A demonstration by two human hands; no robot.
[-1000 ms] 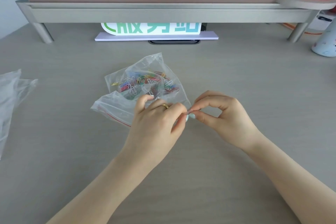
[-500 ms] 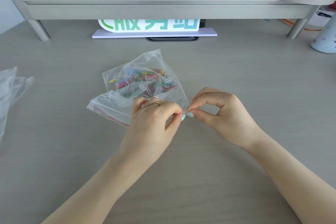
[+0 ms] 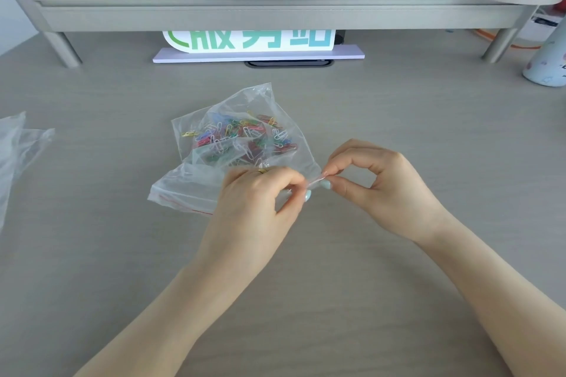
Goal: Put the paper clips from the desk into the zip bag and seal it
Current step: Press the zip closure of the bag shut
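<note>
A clear zip bag (image 3: 190, 184) with a red line along its zip strip lies crumpled on the grey desk (image 3: 398, 119). Several coloured paper clips (image 3: 242, 138) sit inside its far half. My left hand (image 3: 260, 202) pinches the zip strip between thumb and fingers near its right end. My right hand (image 3: 379, 187) pinches the right corner of the same strip, thumb and forefinger tips together. The two hands are a few centimetres apart. My left hand hides the middle of the strip.
Crumpled clear plastic (image 3: 15, 150) lies at the desk's left edge. A grey monitor riser (image 3: 275, 14) spans the back, with a white and green sign (image 3: 248, 40) under it. A pale bottle (image 3: 548, 64) stands at the far right.
My left hand has slid a little to the left along the zip strip, opening a small gap to my right hand. The bag itself has stayed in place.
</note>
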